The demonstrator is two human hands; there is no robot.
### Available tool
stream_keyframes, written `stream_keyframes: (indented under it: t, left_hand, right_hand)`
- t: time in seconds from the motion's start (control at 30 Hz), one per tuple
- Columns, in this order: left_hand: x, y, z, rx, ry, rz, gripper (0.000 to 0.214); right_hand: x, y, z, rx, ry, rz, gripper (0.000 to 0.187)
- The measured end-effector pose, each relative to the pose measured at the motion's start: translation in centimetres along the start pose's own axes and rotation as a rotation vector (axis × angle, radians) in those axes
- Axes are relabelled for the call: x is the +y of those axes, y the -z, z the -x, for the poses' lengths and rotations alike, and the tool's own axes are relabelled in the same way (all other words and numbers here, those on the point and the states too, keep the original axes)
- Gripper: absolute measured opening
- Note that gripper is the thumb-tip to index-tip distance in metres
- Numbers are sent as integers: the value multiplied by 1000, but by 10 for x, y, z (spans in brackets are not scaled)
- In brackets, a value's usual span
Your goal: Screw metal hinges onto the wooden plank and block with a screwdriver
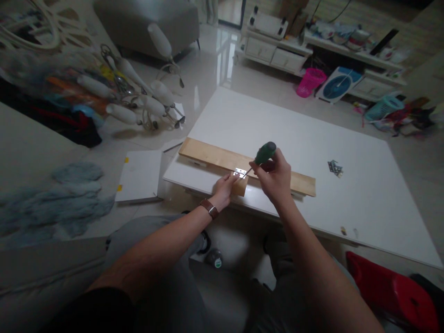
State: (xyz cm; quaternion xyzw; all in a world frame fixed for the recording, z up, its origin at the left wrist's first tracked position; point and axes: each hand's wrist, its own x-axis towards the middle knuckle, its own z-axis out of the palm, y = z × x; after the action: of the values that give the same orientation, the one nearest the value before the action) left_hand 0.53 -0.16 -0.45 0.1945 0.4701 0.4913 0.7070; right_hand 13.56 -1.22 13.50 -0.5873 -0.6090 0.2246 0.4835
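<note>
A long wooden plank (211,156) lies across the near side of a white table (263,125). A small metal hinge (239,172) sits on it, over a short wooden block (241,187). My right hand (274,178) is closed round a green-handled screwdriver (264,153), whose tip points down at the hinge. My left hand (225,187), with a brown watch on the wrist, is closed on the block just beside the hinge.
A small pile of screws (335,168) lies on the table to the right. A white panel (139,175) and a chandelier with white lamps (138,101) lie on the floor at left. A red object (391,286) is at lower right.
</note>
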Motion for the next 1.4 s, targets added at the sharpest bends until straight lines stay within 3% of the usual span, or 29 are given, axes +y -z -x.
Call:
stream_keyframes:
  t: [0.2, 0.57, 0.87, 1.03, 1.27, 1.4]
  left_hand:
    - [0, 0, -1, -9, 16, 16, 39]
    - [-1, 1, -2, -38, 8, 19, 46]
    - [1, 0, -1, -35, 30, 40, 48]
    - [3, -1, 2, -43, 28, 36, 46]
    - [2, 0, 1, -40, 11, 50, 48]
    - [0, 1, 0, -41, 31, 52, 48]
  right_hand:
    - [1, -3, 0, 37, -33, 54, 23]
    - [-3, 1, -2, -96, -47, -61, 25]
    - [0, -1, -1, 26, -22, 73, 19]
    - [-2, -3, 0, -8, -40, 11, 17]
    - [-7, -1, -1, -87, -78, -85, 28]
    - [-4, 1, -1, -55, -55, -53, 30]
